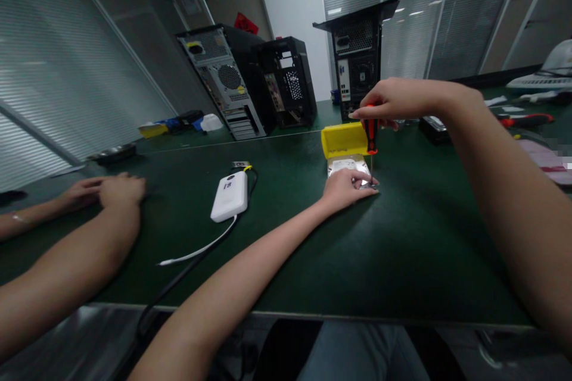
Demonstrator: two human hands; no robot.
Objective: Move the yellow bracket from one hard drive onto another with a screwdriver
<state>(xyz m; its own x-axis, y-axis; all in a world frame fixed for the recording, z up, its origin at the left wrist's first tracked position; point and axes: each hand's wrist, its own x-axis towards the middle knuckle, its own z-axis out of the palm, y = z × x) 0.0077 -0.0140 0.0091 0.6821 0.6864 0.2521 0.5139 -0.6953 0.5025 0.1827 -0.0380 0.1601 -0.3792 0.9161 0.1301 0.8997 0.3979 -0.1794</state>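
A screwdriver [370, 136] with a red and black handle stands upright, and the fingers of my right hand [395, 100] are closed around the top of that handle. Its shaft points down at the near right part of a silver hard drive [347, 164] lying on the table. At the drive's near edge, my left hand [343, 189] grips it, fingers close to the screwdriver's tip. The tip itself is partly hidden by those fingers. Just behind the drive is a yellow plastic case [344, 140], touching or nearly touching it.
On the green table [277, 262], a white power bank [229, 196] with cables lies left of my arm. Computer cases [230, 80], [288, 80] and a computer tower [360, 65] stand behind. Another person's hands [120, 190] rest at left. Red-handled pliers [527, 121] lie at right.
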